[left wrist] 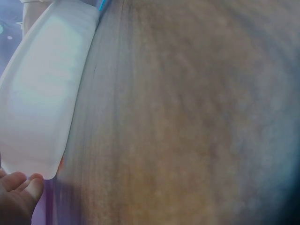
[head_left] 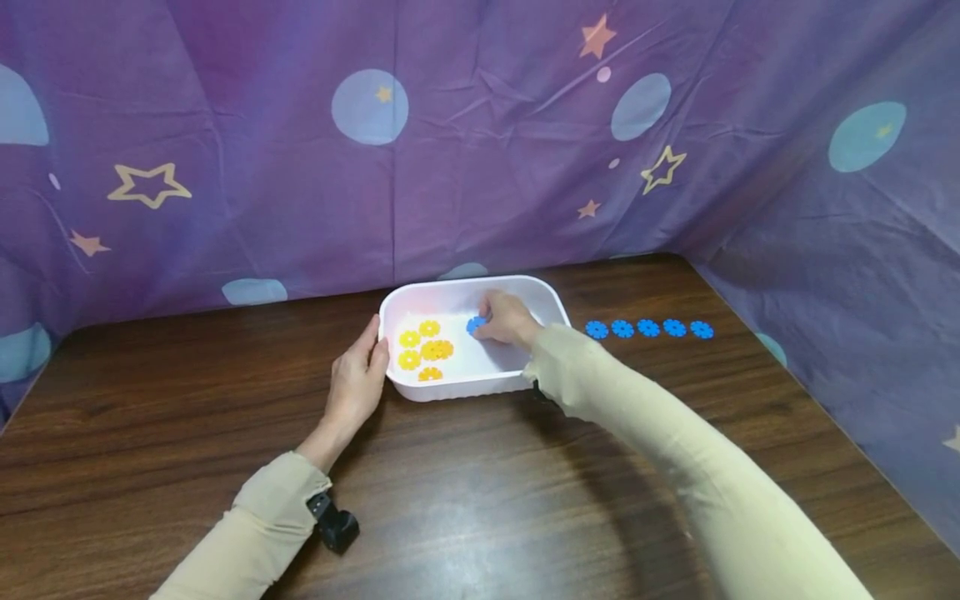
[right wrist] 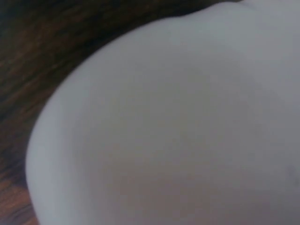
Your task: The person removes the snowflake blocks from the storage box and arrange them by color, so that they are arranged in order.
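Head view: blue notched plastic disc (head_left: 476, 326) pinched by right hand (head_left: 507, 321) inside white oblong plastic tray (head_left: 457, 388).
Right of tray: five blue discs (head_left: 648, 328) aligned; left end touched by left hand (head_left: 356, 382), fingers extended.

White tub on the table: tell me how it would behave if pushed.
The tub is probably stiff, as its wall shows no dent beside the left hand. It seems unlikely to tip, being low and wide. It may slide easily on the shiny table, and the yellow pieces inside could shift.
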Motion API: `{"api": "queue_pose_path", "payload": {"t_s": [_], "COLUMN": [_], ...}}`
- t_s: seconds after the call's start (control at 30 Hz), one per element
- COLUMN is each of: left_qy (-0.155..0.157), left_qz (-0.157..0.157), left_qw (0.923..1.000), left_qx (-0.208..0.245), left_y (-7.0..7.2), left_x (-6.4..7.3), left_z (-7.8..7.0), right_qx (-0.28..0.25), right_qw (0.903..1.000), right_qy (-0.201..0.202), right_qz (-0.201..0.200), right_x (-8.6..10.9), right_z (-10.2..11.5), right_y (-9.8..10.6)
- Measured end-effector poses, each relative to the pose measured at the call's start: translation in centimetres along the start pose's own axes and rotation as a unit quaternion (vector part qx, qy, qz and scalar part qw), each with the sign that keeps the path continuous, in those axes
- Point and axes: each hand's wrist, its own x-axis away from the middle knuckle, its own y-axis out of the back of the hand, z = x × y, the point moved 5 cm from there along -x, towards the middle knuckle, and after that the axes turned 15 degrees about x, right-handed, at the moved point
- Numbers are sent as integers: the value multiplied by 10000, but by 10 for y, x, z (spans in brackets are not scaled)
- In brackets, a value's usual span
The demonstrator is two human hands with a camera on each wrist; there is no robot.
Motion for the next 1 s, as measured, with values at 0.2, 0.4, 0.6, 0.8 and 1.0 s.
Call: {"api": "queue_pose_path", "payload": {"t_s": [0.2, 0.4, 0.6, 0.8, 1.0], "left_qy": [-89, -90, -34, -26, -10], "left_qz": [-24, -19, -34, -31, -44], "left_qw": [10000, 9999, 10000, 9999, 9999], "left_qx": [-24, -71, -66, -105, -116], "left_y": [-2, -3, -3, -2, -1], "left_x": [0, 1, 3, 2, 2], "left_z": [-2, -2, -2, -1, 0], "right_qx": [-495, -836, -950, -1453, -1993], "right_qw": [9987, 9965, 9954, 9893, 9799], "right_qy": [-69, 23, 105, 5, -73], "right_qz": [64, 55, 64, 95, -98], "right_x": [3, 7, 11, 18, 28], "right_z": [-5, -8, -9, -10, -21], "right_y": [1, 6, 16, 29, 46]}}
